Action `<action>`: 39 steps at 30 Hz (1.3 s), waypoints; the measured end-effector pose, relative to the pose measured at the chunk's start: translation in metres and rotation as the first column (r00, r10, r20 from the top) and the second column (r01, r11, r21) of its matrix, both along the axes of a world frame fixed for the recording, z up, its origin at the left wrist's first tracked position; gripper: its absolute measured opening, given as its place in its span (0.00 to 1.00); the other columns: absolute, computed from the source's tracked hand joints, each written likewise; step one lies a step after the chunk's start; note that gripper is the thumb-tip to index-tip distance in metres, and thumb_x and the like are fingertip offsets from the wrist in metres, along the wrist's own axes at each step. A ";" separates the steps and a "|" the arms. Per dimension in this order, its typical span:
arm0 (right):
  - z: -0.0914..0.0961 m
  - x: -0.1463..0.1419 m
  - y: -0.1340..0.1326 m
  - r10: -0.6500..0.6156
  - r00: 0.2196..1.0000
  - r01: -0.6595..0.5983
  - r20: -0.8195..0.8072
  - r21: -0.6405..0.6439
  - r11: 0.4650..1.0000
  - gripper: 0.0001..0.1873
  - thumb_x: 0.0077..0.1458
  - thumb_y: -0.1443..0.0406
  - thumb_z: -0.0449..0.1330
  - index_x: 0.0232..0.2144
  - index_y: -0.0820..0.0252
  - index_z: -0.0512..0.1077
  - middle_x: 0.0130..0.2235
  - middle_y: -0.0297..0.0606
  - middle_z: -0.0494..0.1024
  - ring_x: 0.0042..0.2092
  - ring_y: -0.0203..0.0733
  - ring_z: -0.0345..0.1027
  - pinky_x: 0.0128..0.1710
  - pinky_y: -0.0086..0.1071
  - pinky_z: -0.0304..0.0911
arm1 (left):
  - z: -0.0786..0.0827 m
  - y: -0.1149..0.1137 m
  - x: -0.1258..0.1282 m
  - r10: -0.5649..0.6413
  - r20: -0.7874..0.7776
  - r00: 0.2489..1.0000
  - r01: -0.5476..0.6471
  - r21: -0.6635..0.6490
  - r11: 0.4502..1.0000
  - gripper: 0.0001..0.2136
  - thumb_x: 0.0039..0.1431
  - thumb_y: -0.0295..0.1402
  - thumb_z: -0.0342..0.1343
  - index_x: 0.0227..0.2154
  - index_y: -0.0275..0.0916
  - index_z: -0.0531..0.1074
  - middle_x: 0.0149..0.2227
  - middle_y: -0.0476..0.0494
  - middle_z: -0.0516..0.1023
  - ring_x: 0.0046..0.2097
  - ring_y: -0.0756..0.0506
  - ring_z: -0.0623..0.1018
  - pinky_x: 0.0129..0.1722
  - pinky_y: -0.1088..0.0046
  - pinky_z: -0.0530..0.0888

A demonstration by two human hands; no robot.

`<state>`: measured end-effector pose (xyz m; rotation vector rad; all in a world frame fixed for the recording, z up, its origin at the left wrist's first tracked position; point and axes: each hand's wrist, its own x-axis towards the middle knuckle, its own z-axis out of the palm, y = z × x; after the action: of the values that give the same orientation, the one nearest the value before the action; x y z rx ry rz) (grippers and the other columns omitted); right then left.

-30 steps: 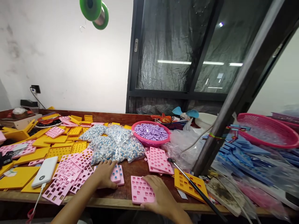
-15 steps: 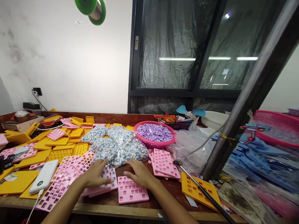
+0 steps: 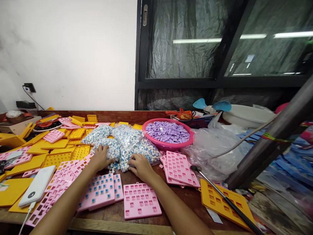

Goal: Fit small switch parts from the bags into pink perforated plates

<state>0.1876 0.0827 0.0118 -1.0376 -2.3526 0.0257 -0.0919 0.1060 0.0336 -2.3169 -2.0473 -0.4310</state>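
Note:
My left hand (image 3: pixel 100 159) rests at the near edge of a heap of small blue-and-white keyboard switches (image 3: pixel 107 148), its fingers curved and the thumb apart. My right hand (image 3: pixel 141 167) touches the same heap farther right, at the clear bags of switches (image 3: pixel 144 150), fingers bent and apart. Nothing shows gripped in either hand; the fingertips are partly hidden against the heap. Below my left wrist lie stacked pink plates (image 3: pixel 100 189) with blue switches set in them. A pink plate with square sockets (image 3: pixel 141 199) lies on the table between my forearms.
A pink basket (image 3: pixel 168 144) of purple pieces stands behind. More pink plates (image 3: pixel 179 168), a black rod (image 3: pixel 227 199) over a yellow plate (image 3: pixel 220 195), and a slanted post (image 3: pixel 266 140) are at right. Left are yellow plates (image 3: pixel 57 143) and a white power bank (image 3: pixel 37 186).
Both hands have moved forward from above the pink plates to the switch heap. The view has tilted down and shifted, uncovering the plates with blue switches.

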 end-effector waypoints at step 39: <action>0.003 -0.061 -0.001 0.000 0.989 0.024 0.145 -0.158 0.987 0.07 0.59 0.68 0.60 0.36 0.62 0.79 0.41 0.46 0.81 0.45 0.51 0.73 0.47 0.37 0.63 | 0.022 -0.016 0.040 -0.481 -0.147 0.864 0.403 -0.370 0.837 0.08 0.52 0.32 0.59 0.33 0.49 0.82 0.39 0.46 0.85 0.41 0.40 0.82 0.39 0.70 0.73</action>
<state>0.1262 0.0818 0.0148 -1.1651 -2.5083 0.1411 -0.0520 0.0897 0.0555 -2.8796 -1.5547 0.2048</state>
